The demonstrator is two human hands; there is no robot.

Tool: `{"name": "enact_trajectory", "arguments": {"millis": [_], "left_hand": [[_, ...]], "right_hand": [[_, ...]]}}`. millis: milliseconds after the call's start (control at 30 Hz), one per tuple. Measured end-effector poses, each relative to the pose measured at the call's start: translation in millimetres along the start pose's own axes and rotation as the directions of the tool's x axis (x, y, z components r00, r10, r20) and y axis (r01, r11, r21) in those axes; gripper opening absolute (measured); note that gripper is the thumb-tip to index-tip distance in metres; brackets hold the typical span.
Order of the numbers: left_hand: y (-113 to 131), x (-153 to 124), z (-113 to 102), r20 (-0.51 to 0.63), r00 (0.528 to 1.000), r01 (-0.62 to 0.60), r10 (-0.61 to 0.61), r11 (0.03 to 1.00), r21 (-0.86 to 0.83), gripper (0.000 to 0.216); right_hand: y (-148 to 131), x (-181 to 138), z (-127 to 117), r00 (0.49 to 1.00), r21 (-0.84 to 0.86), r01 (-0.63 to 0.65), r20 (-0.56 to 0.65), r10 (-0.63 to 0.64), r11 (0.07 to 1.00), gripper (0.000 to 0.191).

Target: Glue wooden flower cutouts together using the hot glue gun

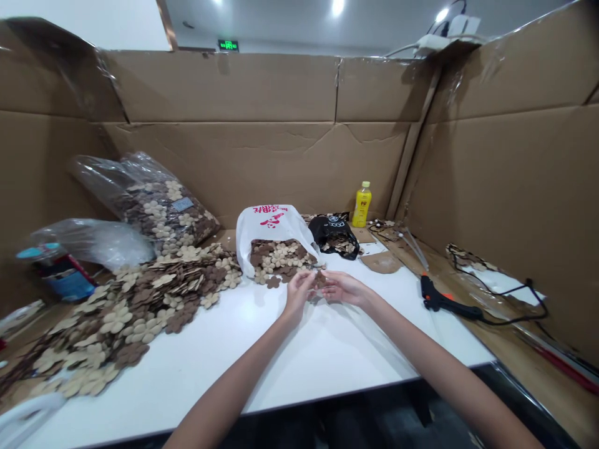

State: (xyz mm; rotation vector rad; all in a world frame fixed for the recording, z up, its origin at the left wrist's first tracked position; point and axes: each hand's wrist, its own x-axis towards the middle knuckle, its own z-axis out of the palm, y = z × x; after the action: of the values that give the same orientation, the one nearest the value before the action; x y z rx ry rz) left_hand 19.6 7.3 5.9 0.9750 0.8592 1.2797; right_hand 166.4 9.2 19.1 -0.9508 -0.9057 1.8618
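Cardboard wall [224,156], bottle [362,206] (yellow), heaped flowers [154,299]

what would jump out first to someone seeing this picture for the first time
Probably the big heap of brown and cream flower-shaped pieces spread over the left of the white table. Next, near the middle, the left hand and right hand meet at a small brown piece. The bright yellow bottle by the back cardboard wall also stands out.
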Motion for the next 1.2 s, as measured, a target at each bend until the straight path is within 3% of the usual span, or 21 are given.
{"name": "enact_trajectory", "arguments": {"millis": [100,200,267,333,400,500,567,600,733,800,967,1200], "left_hand": [[-5,1,-1,-0.032,0.999,-0.023,0.026,0.997,0.072,0.031],[-6,1,-2,-0.039,0.999,-0.009,0.012,0.997,0.072,0.034],[-5,0,-2,-0.025,1.000,0.000,0.001,0.998,0.067,0.036],[-3,-1,-1,0.001,1.000,0.002,-0.003,0.997,0.083,0.034],[-3,-1,-1,0.014,1.000,-0.002,0.000,0.995,0.098,0.030],[-6,0,-2,-0.003,1.000,-0.002,0.002,0.996,0.090,0.027],[-10,2,-3,-0.016,1.000,0.008,-0.007,0.997,0.076,0.026],[-11,3,-4,-0.022,1.000,0.013,-0.011,0.997,0.070,0.025],[-14,5,-6,-0.052,0.998,0.030,-0.028,0.998,0.051,0.023],[-13,4,-6,-0.058,0.998,0.035,-0.032,0.999,0.040,0.022],[-10,2,-4,-0.055,0.998,0.043,-0.040,0.998,0.048,0.024],[-13,2,-4,-0.084,0.996,0.041,-0.037,0.998,0.053,0.027]], "right_hand": [[11,-5,4,0.986,-0.158,0.115,-0.105,-0.133,0.981,0.032],[12,-23,-2,0.929,-0.367,0.221,-0.204,-0.310,0.904,0.036],[8,-46,-14,0.886,-0.537,0.268,-0.188,-0.424,0.800,0.033],[-1,-78,-34,0.827,-0.731,0.268,-0.159,-0.539,0.628,0.026],[-11,-115,-60,0.731,-0.894,0.170,-0.168,-0.661,0.414,0.022],[-21,-166,-108,0.522,-0.969,-0.124,-0.249,-0.816,0.216,0.031],[-20,-189,-139,0.468,-0.961,-0.259,-0.211,-0.858,0.095,0.040],[-17,-196,-153,0.488,-0.952,-0.304,-0.198,-0.850,0.047,0.046],[4,-203,-194,0.652,-0.927,-0.358,-0.161,-0.741,-0.114,0.061],[14,-198,-203,0.686,-0.904,-0.381,-0.135,-0.715,-0.194,0.064],[18,-183,-196,0.651,-0.753,-0.576,-0.188,-0.736,-0.317,0.056],[-4,-170,-148,0.632,-0.655,-0.681,-0.300,-0.715,-0.327,0.033]]}}
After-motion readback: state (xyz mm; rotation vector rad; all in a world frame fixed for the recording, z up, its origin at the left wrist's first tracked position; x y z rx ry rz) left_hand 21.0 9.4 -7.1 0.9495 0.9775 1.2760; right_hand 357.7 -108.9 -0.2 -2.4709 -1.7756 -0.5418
